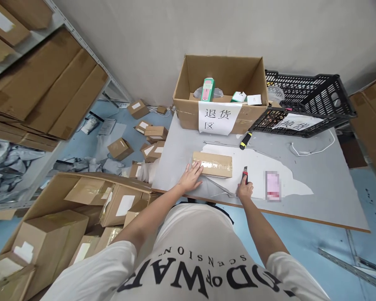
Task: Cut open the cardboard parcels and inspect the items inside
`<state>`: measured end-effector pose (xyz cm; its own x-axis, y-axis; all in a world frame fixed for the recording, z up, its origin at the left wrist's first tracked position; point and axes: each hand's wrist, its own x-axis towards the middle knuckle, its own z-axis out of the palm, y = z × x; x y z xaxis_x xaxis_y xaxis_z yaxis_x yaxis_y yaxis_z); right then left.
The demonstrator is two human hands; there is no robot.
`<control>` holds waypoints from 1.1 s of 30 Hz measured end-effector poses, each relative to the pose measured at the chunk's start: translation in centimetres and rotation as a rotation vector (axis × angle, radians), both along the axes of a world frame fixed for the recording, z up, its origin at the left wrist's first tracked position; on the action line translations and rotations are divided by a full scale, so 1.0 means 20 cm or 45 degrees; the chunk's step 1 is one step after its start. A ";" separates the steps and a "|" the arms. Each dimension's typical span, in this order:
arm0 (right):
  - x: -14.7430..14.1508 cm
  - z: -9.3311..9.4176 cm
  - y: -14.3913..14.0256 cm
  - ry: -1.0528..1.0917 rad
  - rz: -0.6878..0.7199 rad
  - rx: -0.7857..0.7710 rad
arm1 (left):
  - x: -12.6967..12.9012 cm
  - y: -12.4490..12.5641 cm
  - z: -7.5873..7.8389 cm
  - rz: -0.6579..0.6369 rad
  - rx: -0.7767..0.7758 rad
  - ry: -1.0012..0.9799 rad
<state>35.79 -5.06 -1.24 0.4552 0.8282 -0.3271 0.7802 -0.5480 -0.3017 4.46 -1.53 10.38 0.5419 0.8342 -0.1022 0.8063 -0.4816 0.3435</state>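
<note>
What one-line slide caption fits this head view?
Left hand rests on a taped parcel; right hand grips a utility knife on the table.

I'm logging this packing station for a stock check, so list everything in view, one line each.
Taped parcel: one, brown, on the table under the left hand.
Utility knife: one, red and black, in the right hand.
Second knife: one, black and yellow, by the open carton.
Open carton: one, brown, white paper sign, table's far edge, small boxes inside.
Crate: one, black plastic, right of the carton.
Cable: one, white, near the crate.
Table: one, grey.
Floor parcels: many, brown, left of the table.
Left hand: flat on the parcel.
Right hand: fingers around the knife.
</note>
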 end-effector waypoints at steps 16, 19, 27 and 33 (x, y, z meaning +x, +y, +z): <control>-0.20 0.60 0.46 -0.053 1.055 0.495 | 0.04 -0.02 -0.06 -0.021 0.000 -0.079; -0.30 0.61 0.52 -0.121 1.264 0.337 | 0.04 -0.01 -0.06 -0.016 -0.021 -0.079; -0.37 0.60 0.57 -0.441 1.476 0.208 | 0.05 0.01 -0.06 -0.033 -0.039 0.013; -0.41 0.70 0.58 -0.466 1.613 0.108 | 0.03 0.00 -0.08 -0.065 -0.021 0.035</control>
